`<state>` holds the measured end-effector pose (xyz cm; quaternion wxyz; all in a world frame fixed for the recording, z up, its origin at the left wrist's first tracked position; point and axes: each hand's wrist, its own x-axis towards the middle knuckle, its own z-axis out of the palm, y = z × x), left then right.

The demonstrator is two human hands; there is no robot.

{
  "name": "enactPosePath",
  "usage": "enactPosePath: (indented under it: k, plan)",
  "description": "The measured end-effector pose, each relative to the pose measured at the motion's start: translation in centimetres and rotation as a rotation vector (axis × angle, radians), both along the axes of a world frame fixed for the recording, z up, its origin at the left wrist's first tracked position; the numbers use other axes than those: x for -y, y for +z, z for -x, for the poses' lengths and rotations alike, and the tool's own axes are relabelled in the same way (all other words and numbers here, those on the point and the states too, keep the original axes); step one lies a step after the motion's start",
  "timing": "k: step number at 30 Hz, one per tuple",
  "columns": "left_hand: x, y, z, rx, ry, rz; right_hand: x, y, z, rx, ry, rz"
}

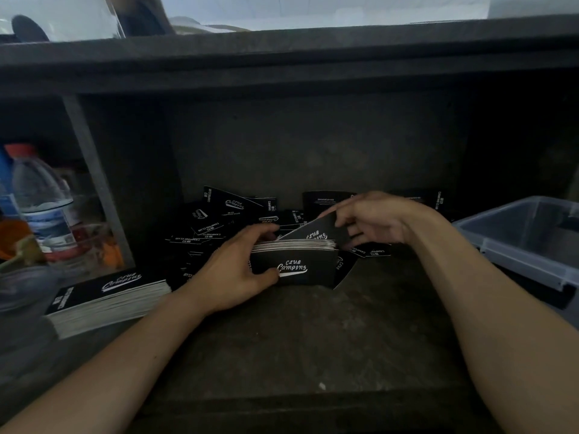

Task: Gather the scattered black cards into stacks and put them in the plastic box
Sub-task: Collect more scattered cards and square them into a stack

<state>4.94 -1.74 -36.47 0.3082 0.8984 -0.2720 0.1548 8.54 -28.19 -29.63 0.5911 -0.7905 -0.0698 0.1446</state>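
My left hand [238, 267] grips a thick stack of black cards [300, 267] standing on edge on the dark shelf, thumb on its front face. My right hand [369, 220] pinches a single black card [316, 231] tilted over the top of that stack. Behind both hands lies a loose pile of scattered black cards [225, 211] with white "Club Camping" print. A second neat stack of cards [109, 296] lies flat at the left. The clear plastic box [520, 245] sits open at the right, its inside mostly hidden in shadow.
A water bottle [44, 205] with a red cap and some orange items stand in the left compartment behind a grey divider [94, 170]. The dark shelf back wall [313, 145] rises behind the cards, and a ledge runs overhead.
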Motion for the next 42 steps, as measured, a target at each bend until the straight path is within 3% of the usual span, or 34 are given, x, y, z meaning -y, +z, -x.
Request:
enactPosePath:
  k: [3,7,9,11,13,14,17,22,25,28,32,42]
  plan:
    - [0.1,0.2,0.1,0.008,-0.018,0.021,-0.6,-0.3,-0.3,0.059,-0.152,-0.103]
    - [0.1,0.2,0.2,-0.010,-0.044,0.024,-1.4,-0.8,0.6,-0.062,0.062,0.190]
    - [0.1,0.1,0.2,0.000,-0.068,0.022,-1.2,-0.7,0.4,0.022,-0.002,0.293]
    - [0.1,0.1,0.2,0.012,-0.071,0.019,-0.7,-0.6,-0.3,0.219,-0.201,0.357]
    - [0.1,0.1,0.3,0.041,-0.061,0.007,0.1,-1.3,-1.5,0.412,-0.382,0.597]
    - [0.1,0.2,0.3,0.057,-0.052,-0.002,0.4,-1.8,-1.8,0.421,-0.365,0.766]
    - [0.2,0.1,0.3,0.070,-0.011,-0.011,0.5,-3.7,-2.0,0.311,-0.073,1.092]
    - [0.1,0.0,0.1,0.076,0.014,-0.009,0.1,-2.1,-1.5,0.420,-0.173,0.877]
    - [0.1,0.0,0.1,0.073,0.013,-0.007,0.7,-2.0,-1.6,0.378,-0.217,0.987]
    - [0.1,0.1,0.2,0.065,0.017,-0.015,0.9,-2.4,-1.4,0.237,-0.113,1.113]
    - [0.2,0.2,0.3,0.048,0.021,-0.025,0.7,-1.9,-1.1,0.279,-0.150,1.003]
    - [0.2,0.2,0.4,0.039,0.017,-0.019,0.9,-1.9,-1.3,0.122,-0.306,0.946]
